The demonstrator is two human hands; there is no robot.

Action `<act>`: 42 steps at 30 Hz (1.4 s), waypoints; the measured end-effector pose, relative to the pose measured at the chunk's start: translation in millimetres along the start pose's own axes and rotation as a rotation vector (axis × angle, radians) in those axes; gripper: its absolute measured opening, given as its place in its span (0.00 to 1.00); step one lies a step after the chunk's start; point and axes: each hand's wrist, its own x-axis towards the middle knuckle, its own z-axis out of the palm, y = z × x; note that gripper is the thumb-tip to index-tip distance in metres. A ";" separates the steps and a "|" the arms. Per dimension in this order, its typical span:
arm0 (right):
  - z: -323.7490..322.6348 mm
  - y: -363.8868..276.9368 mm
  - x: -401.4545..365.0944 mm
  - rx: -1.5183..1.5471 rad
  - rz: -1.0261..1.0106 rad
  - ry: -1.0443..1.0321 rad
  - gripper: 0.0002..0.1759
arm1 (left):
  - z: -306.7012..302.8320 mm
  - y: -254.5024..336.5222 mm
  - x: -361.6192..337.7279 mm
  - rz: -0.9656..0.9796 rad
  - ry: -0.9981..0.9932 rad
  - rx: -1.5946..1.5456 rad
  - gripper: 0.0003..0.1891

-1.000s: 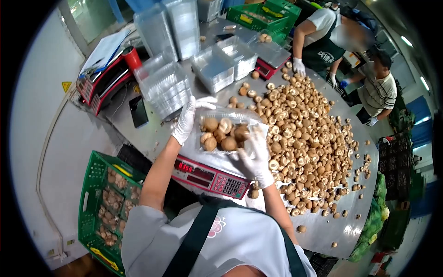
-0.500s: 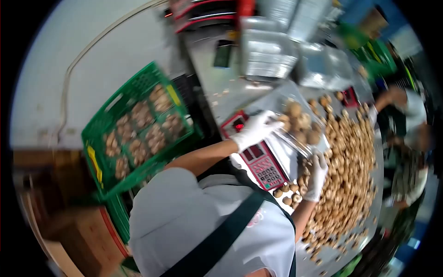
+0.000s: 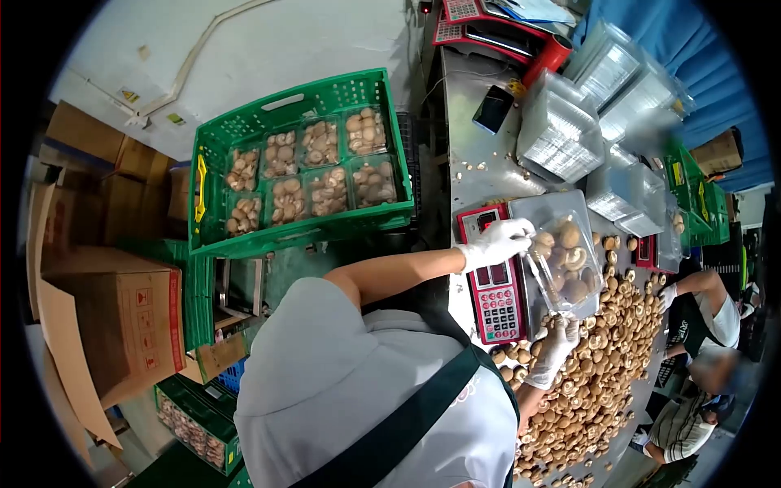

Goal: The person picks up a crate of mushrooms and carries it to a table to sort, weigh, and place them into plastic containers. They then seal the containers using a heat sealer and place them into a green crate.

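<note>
A clear plastic tray (image 3: 587,275) of brown-capped mushrooms (image 3: 569,236) lies on the metal plate (image 3: 533,299) of a red and white digital scale (image 3: 499,307). My left hand (image 3: 499,242), in a white glove, reaches over the scale's display, fingers pinched together at the tray's near upper corner. At the tray's lower edge is my gloved right hand (image 3: 556,351), its fingers bent against the rim. Loose mushrooms (image 3: 602,366) spread in a large heap beside and below that hand.
A green crate (image 3: 301,236) holds several filled mushroom packs. Stacked clear trays (image 3: 561,130), a phone (image 3: 493,109) and more red scales (image 3: 488,32) stand on the metal table (image 3: 468,150). Cardboard boxes (image 3: 122,325) lie left. Co-workers (image 3: 708,313) stand across the heap.
My view has turned and sharpened, bringing the crate and stacked trays into clearer sight. The tilted mushroom tray now lies flatter over the scale plate, both hands still at its edges.
</note>
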 end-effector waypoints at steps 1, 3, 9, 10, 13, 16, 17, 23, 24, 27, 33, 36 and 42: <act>-2.6 7.6 -2.2 -0.046 -0.059 -0.032 0.08 | -7.0 -9.1 -4.5 0.077 0.050 0.015 0.10; 16.8 7.5 -14.6 -0.055 -0.048 -0.089 0.06 | -19.7 -16.9 -18.6 0.050 0.091 -0.288 0.11; 115.9 26.0 -60.5 -0.518 -0.262 -0.520 0.07 | -48.8 -6.4 -71.7 0.014 0.083 -1.262 0.24; 131.8 19.8 -68.0 -0.533 -0.164 -0.593 0.09 | -59.8 -13.9 -74.3 0.017 0.104 -1.277 0.26; 144.1 18.7 -69.9 -0.677 -0.257 -0.793 0.10 | -105.3 -10.1 -92.4 -0.005 0.399 -1.089 0.24; 133.6 26.8 -68.2 -0.749 -0.221 -0.785 0.11 | -176.1 -9.0 -98.8 0.032 0.573 -0.873 0.26; 127.1 29.9 -67.3 -0.754 -0.245 -0.772 0.11 | -197.0 2.5 -97.1 0.047 0.592 -0.856 0.27; 94.6 32.8 -67.2 -0.758 -0.130 -0.656 0.14 | -343.3 -61.0 -51.2 -0.168 1.038 0.321 0.47; 89.8 31.9 -69.1 -0.771 -0.140 -0.629 0.14 | -372.3 -102.3 -46.9 -0.278 1.038 0.556 0.49; 77.3 22.0 -77.4 -0.869 -0.102 -0.548 0.14 | -362.1 -125.5 -46.5 -0.578 0.801 0.735 0.46; 38.9 33.6 -115.4 -0.822 -0.016 -0.304 0.13 | -387.2 -170.3 -15.8 -0.467 0.846 0.889 0.43; 22.5 45.2 -137.3 -0.827 0.038 -0.218 0.14 | -369.0 -158.3 4.6 -0.638 0.870 0.906 0.40; -13.1 65.6 -182.4 -0.805 0.111 -0.020 0.14 | -335.5 -159.1 37.8 -0.452 0.673 0.653 0.28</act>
